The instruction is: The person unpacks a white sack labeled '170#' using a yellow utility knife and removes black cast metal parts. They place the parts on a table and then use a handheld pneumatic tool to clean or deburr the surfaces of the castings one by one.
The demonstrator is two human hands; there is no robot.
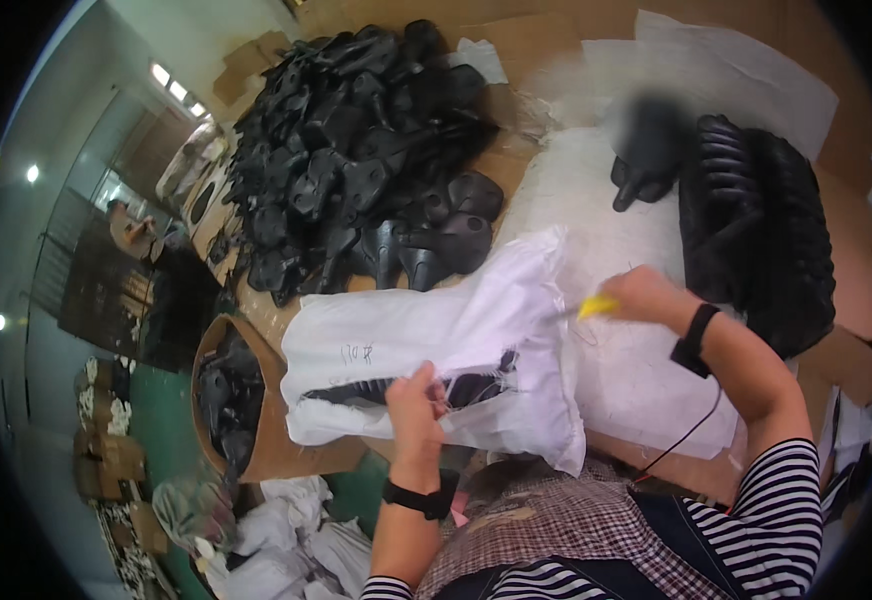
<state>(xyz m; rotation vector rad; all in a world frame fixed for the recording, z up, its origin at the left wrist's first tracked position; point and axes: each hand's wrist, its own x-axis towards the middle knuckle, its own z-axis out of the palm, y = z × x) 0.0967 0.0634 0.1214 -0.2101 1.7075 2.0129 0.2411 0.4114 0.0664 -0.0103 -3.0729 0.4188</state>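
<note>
A white cloth bag point(406, 340) lies across my lap and the table edge, with black ribbed parts showing through its torn opening point(356, 392). My left hand point(414, 400) pinches the cloth at that opening. My right hand point(636, 296) holds a small yellow tool point(596, 306) against the bag's right end.
A big heap of black moulded parts point(356, 150) covers the table's far left. A stacked row of black parts point(756, 220) stands at right on white sheeting point(616, 370). A cardboard drum point(256, 440) with black parts sits at lower left, white bags point(286, 550) below it.
</note>
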